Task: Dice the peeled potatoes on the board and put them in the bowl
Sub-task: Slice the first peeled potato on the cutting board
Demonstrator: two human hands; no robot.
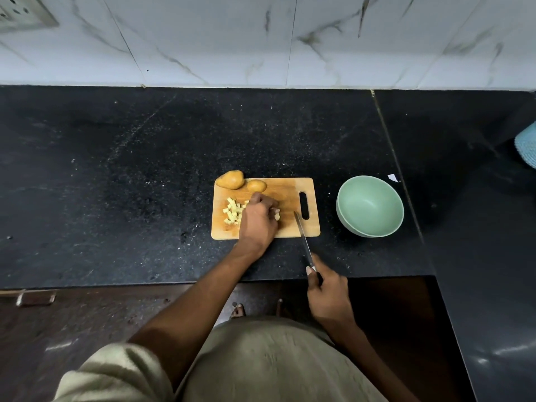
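Observation:
A wooden cutting board (287,195) lies on the black counter. Pale diced potato pieces (232,213) sit in a heap on its left half. My left hand (259,220) rests over the board's middle with its fingers curled round a piece of potato (277,216), mostly hidden beneath it. Two whole potatoes lie at the board's far left corner, a large one (230,179) and a smaller one (256,185). My right hand (327,291) grips a knife (303,236) by the handle; its blade points toward the board's right part. The green bowl (369,206) stands to the right of the board with nothing visible inside.
The black stone counter (145,184) reaches back to a white marble-tiled wall (261,39). A seam runs down the counter right of the bowl. A light blue object (526,146) shows at the far right edge. A small white scrap (392,177) lies behind the bowl.

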